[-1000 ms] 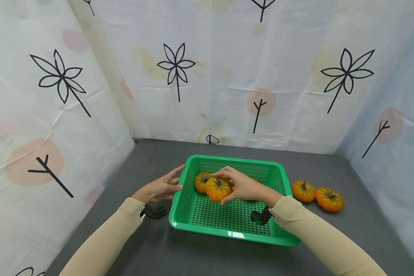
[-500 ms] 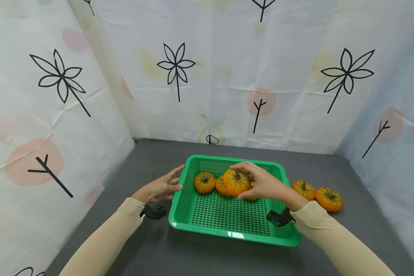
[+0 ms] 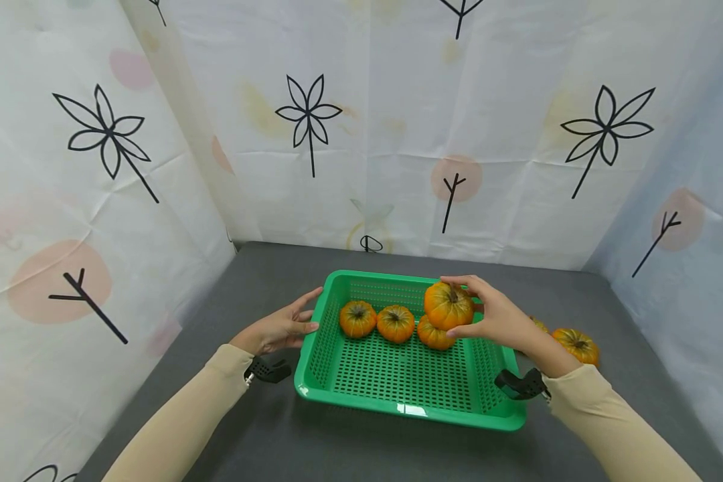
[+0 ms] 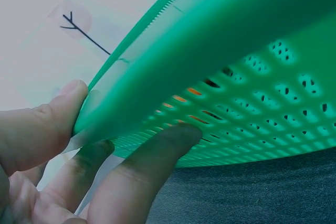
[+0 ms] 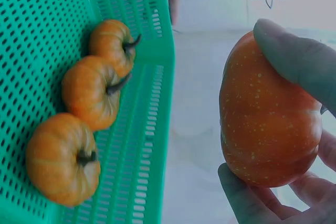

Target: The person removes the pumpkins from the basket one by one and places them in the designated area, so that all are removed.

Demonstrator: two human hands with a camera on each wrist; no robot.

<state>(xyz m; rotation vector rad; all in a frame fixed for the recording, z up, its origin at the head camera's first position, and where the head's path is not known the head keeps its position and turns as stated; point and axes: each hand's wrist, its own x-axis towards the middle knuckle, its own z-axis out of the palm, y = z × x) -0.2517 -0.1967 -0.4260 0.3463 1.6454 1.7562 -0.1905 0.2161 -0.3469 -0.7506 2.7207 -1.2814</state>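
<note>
My right hand (image 3: 497, 318) holds a small orange pumpkin (image 3: 448, 305) by its sides, raised above the right part of a green plastic basket (image 3: 410, 413). In the right wrist view, the thumb and fingers lie round this held pumpkin (image 5: 270, 116). Three more pumpkins sit in a row inside the basket: a left one (image 3: 357, 319), a middle one (image 3: 395, 325) and a right one (image 3: 434, 333), partly covered by the held pumpkin. At the basket's left side, my left hand (image 3: 283, 328) touches the rim and outer wall with spread fingers, as the left wrist view confirms.
Right of the basket, a pumpkin (image 3: 576, 346) lies on the dark grey table (image 3: 259, 428); another beside it is mostly hidden behind my right wrist. A patterned white cloth (image 3: 397, 134) hangs behind and at both sides.
My right hand has carried the pumpkin rightward and up, away from the left pumpkin. The middle and right pumpkins in the basket have come into view. The left hand stays put.
</note>
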